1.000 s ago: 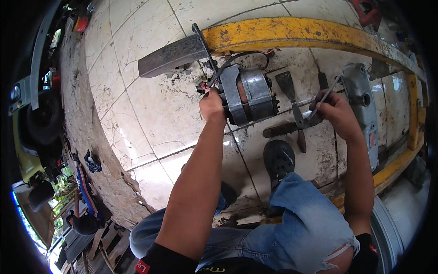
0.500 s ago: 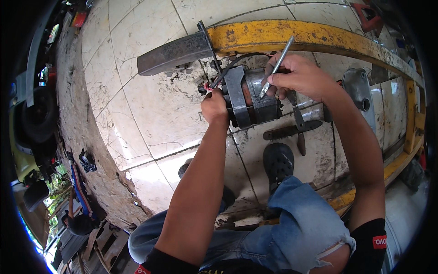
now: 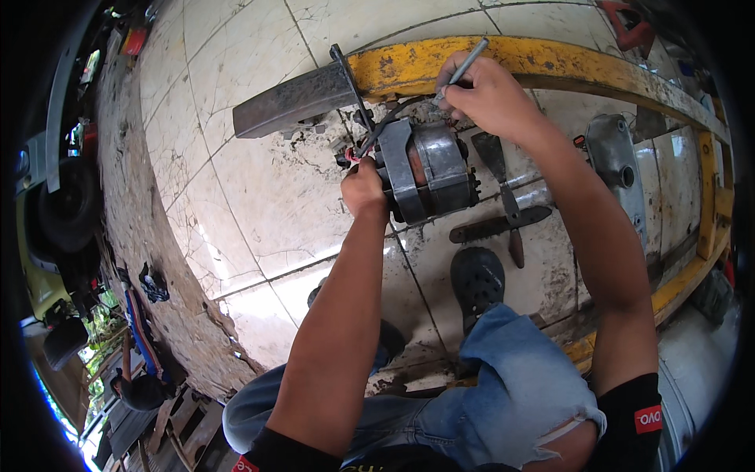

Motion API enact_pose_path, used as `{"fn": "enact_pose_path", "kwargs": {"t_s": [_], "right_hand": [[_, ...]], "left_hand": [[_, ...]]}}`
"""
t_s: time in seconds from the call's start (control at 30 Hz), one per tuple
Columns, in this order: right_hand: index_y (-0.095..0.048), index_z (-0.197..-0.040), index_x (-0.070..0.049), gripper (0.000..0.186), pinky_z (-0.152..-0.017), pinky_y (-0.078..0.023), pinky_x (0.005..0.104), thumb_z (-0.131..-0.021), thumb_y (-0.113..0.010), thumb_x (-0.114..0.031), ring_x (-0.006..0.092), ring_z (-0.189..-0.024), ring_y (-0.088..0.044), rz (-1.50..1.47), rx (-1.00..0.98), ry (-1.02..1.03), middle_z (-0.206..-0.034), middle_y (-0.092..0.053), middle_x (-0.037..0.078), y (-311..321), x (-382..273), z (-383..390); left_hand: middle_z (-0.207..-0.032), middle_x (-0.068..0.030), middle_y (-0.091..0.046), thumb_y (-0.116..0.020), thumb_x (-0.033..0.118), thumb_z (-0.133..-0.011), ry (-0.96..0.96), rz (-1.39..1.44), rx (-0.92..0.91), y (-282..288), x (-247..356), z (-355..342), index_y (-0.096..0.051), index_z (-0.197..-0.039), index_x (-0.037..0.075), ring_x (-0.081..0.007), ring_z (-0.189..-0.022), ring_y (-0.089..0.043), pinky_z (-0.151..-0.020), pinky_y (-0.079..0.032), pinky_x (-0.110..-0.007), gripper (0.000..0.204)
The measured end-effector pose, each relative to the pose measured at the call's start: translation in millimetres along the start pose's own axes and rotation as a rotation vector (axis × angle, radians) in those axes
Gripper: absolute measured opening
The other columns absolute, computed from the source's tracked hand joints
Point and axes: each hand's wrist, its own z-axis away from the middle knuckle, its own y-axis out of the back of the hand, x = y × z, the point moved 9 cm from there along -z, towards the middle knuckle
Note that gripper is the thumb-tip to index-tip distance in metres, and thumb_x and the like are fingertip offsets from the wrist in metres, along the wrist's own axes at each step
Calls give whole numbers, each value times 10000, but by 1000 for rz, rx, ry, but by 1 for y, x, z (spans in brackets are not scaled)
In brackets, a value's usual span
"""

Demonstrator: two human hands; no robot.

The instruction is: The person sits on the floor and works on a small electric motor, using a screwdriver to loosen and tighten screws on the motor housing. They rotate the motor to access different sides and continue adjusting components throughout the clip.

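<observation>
On the tiled floor lies an alternator, a grey metal body with a dark band and a strip of copper-coloured winding. My left hand is closed on its left end, the fingertips partly hidden, beside pink-red wires. Above the alternator's far right side, my right hand pinches a slim silver metal rod, tilted up and to the right. The rod's lower end is hidden by the fingers. A dark cable runs from the wires along the far side toward the right hand.
Behind is a yellow metal beam with a dark steel end. Right of the alternator lie a scraper and a dark flat bar. Farther right is a grey metal casting. A dark clog stands near.
My right hand has lifted the rod off the alternator's top and moved away toward the yellow beam and slightly left. The left hand stays at the alternator's left end.
</observation>
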Motion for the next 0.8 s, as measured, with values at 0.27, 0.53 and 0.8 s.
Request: {"fn": "enact_pose_path", "kwargs": {"t_s": [0.27,0.53,0.8], "right_hand": [[-579,-986,42,166,-612,-574,298,-874,-591,-79,188,-712,-691,-336,-186,-334,-852,-651,120,-26,7,41],[-564,-965,46,166,-597,-577,315,-874,-590,-90,201,-693,-689,-358,-13,-191,-863,-662,144,-18,24,29],[-559,-969,21,136,-611,-587,325,-890,-580,-87,215,-713,-697,-477,-34,-280,-905,-669,154,-23,30,37]], "left_hand": [[-1022,-278,-703,-536,425,-829,-13,81,-16,0,-7,-13,-728,-1000,-46,-428,-953,-661,-895,-474,-466,537],[-1028,-270,-706,-538,424,-825,6,75,-39,-4,-8,-12,-728,-1011,-44,-420,-959,-662,-895,-475,-457,538],[-1011,-248,-716,-559,422,-817,15,149,-53,-4,-7,-9,-728,-1000,-49,-387,-934,-672,-875,-481,-453,533]]}}
